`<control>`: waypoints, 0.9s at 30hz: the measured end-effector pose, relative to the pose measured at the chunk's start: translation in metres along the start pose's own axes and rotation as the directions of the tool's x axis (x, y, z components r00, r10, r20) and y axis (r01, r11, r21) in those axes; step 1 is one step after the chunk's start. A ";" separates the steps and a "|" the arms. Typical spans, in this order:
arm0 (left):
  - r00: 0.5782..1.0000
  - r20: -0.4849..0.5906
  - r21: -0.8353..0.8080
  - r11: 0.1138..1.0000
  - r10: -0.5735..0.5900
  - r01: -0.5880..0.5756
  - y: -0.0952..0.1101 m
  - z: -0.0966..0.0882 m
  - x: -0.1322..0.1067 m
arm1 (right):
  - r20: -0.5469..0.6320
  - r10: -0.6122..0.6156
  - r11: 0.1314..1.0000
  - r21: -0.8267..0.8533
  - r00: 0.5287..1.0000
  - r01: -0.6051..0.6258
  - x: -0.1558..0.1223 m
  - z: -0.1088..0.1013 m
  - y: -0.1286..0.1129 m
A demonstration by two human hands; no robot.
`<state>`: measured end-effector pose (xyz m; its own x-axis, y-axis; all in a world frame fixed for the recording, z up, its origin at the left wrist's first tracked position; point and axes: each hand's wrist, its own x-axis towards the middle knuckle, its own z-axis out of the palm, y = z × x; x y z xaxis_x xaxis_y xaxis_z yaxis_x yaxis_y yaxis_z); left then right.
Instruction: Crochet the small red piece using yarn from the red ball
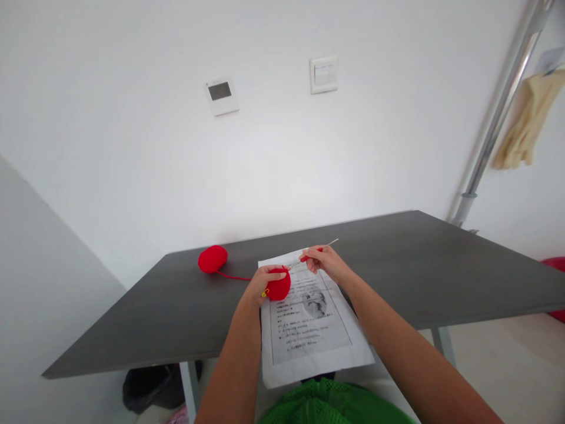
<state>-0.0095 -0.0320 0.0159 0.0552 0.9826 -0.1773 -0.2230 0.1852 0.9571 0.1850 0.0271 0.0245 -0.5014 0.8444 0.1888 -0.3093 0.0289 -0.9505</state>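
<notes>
My left hand (263,282) is closed on a round red crochet piece (279,287), its thumb and fingers near the top edge. A small yellow stitch marker (265,292) hangs at the piece's left side. In my right hand (321,259) is a crochet hook (311,255) with a red handle, its thin metal shaft pointing toward the crochet piece. Whether the hook's tip touches the yarn is too small to tell. From the left hand a red strand runs left to a ball of red yarn (212,259) on the table.
A printed sheet (315,347) lies under my hands and hangs over the front edge of the dark grey table (397,265). The white wall behind carries a thermostat (222,97) and a light switch (323,75). A black bag (152,387) stands below at the left.
</notes>
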 end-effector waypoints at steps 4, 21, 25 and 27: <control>1.000 0.002 0.017 1.000 0.002 -0.002 0.000 0.000 0.000 | -0.016 0.002 1.000 -0.004 1.000 -0.002 0.001 0.000 -0.001; 1.000 0.012 -0.027 1.000 0.008 -0.008 0.000 0.002 -0.002 | 0.033 -0.003 0.999 0.042 0.999 0.001 -0.002 0.002 -0.002; 1.000 0.031 -0.037 0.999 0.003 -0.001 0.000 0.002 -0.001 | 0.047 0.027 0.998 0.051 0.999 -0.029 -0.002 0.004 -0.001; 1.000 0.030 -0.040 0.999 0.006 -0.005 -0.001 0.001 -0.001 | 0.036 0.030 0.998 0.059 0.999 -0.032 -0.002 0.005 -0.001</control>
<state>-0.0083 -0.0327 0.0155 0.0830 0.9829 -0.1643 -0.2623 0.1806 0.9479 0.1826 0.0230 0.0264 -0.5393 0.8249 0.1693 -0.3400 -0.0294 -0.9400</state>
